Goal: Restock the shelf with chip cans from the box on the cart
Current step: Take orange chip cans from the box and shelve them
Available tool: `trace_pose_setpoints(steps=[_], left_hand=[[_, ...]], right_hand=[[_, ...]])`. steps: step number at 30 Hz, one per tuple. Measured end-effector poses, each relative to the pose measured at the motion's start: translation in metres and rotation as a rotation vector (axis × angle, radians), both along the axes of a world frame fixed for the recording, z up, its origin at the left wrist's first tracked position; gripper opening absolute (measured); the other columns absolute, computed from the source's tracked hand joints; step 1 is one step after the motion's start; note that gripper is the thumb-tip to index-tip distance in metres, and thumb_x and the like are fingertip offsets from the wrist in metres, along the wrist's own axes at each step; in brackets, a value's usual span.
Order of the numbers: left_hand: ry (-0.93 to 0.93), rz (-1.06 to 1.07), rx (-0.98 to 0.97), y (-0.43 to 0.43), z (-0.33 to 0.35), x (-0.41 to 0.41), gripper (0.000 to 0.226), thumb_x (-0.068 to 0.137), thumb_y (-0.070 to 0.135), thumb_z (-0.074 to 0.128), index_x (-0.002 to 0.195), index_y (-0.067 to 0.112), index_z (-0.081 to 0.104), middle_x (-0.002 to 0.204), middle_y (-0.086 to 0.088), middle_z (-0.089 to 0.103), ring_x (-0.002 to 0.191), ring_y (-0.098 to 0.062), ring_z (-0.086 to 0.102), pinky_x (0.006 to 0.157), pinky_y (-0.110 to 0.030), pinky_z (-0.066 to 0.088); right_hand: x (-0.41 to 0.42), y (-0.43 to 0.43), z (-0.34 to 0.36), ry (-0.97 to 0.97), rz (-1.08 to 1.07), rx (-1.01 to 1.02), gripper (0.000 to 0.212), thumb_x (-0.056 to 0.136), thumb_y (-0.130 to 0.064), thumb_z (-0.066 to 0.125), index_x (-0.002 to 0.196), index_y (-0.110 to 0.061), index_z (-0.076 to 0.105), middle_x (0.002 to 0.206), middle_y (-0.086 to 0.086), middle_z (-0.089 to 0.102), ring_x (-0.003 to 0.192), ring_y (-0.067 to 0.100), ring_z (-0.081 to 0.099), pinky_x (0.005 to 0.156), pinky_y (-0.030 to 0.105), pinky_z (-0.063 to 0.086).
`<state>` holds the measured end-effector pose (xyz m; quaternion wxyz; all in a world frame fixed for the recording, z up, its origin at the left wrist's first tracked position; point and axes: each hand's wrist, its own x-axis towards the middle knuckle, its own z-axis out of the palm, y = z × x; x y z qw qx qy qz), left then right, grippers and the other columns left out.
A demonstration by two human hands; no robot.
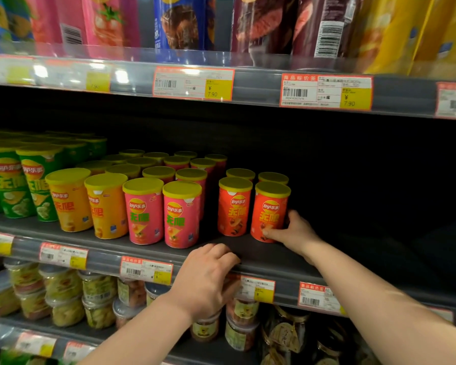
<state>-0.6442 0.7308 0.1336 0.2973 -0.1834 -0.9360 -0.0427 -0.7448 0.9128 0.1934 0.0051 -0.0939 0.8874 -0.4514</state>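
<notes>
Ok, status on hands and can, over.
Right hand grips orange can, upright on shelf. Left hand holds shelf edge. Second orange can close beside it.

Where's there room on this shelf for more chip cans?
Biggest bare patch: the shelf right of the red can your right hand holds. A narrow gap sits between the pink cans and the red cans. Left of that, cans stand packed.
</notes>
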Motion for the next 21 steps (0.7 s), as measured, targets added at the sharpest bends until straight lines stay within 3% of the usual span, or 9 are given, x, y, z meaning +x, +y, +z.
trace_pose_setpoints(steps=[6, 9, 11, 13, 16, 19, 21], left_hand=[[0.031, 0.094, -0.012, 0.008, -0.001, 0.003, 0.045, 0.067, 0.053, 0.040, 0.091, 0.029, 0.069, 0.086, 0.011, 0.065, 0.074, -0.013, 0.065, 0.074, -0.024, 0.040], [0.034, 0.146, 0.001, 0.013, -0.001, 0.009, 0.050, 0.067, 0.054, 0.038, 0.092, 0.027, 0.071, 0.088, 0.009, 0.066, 0.077, -0.014, 0.066, 0.075, -0.023, 0.052], [0.064, 0.160, 0.033, 0.012, -0.004, 0.013, 0.048, 0.067, 0.052, 0.042, 0.097, 0.024, 0.069, 0.092, 0.004, 0.066, 0.084, -0.017, 0.063, 0.081, -0.027, 0.051], [0.101, 0.158, 0.067, 0.010, -0.008, 0.017, 0.046, 0.067, 0.047, 0.055, 0.104, 0.020, 0.063, 0.098, -0.001, 0.065, 0.093, -0.021, 0.054, 0.087, -0.032, 0.043], [0.086, 0.204, 0.063, 0.006, -0.011, 0.028, 0.052, 0.066, 0.044, 0.062, 0.110, 0.019, 0.056, 0.106, -0.006, 0.063, 0.105, -0.024, 0.048, 0.088, -0.036, 0.051], [0.022, 0.221, 0.124, 0.001, -0.016, 0.046, 0.046, 0.072, 0.041, 0.056, 0.109, 0.014, 0.057, 0.110, -0.013, 0.061, 0.107, -0.034, 0.054, 0.088, -0.042, 0.051], [-0.008, 0.281, 0.131, -0.002, -0.019, 0.060, 0.043, 0.073, 0.040, 0.056, 0.106, 0.012, 0.061, 0.108, -0.013, 0.062, 0.103, -0.035, 0.057, 0.085, -0.042, 0.052]], right_hand=[[0.007, 0.009, -0.001, -0.002, -0.056, 0.011, 0.076, 0.081, -0.026, 0.074, 0.143, -0.013, 0.032, 0.142, 0.010, 0.045, 0.126, 0.027, 0.047, 0.098, 0.034, 0.041], [0.020, 0.014, -0.003, 0.033, -0.033, 0.047, 0.067, 0.082, -0.027, 0.071, 0.138, -0.014, 0.037, 0.134, 0.008, 0.049, 0.116, 0.024, 0.052, 0.087, 0.028, 0.042], [0.032, 0.015, -0.004, 0.149, 0.009, 0.114, 0.057, 0.083, -0.029, 0.070, 0.132, -0.019, 0.043, 0.126, 0.003, 0.051, 0.106, 0.019, 0.053, 0.085, 0.027, 0.043], [0.048, 0.014, -0.006, 0.320, 0.106, 0.217, 0.049, 0.084, -0.031, 0.066, 0.128, -0.023, 0.046, 0.122, -0.003, 0.050, 0.109, 0.016, 0.052, 0.090, 0.029, 0.043], [0.074, 0.004, -0.006, 0.539, 0.304, 0.346, 0.040, 0.087, -0.033, 0.059, 0.126, -0.026, 0.051, 0.125, -0.007, 0.051, 0.117, 0.015, 0.048, 0.099, 0.033, 0.041], [0.095, -0.010, -0.011, 0.662, 0.481, 0.392, 0.035, 0.080, -0.037, 0.048, 0.109, -0.022, 0.061, 0.106, -0.004, 0.060, 0.100, 0.023, 0.058, 0.083, 0.041, 0.049], [0.102, -0.020, -0.019, 0.675, 0.577, 0.413, 0.036, 0.078, -0.039, 0.043, 0.105, -0.023, 0.062, 0.102, -0.004, 0.061, 0.095, 0.023, 0.060, 0.078, 0.039, 0.049]])
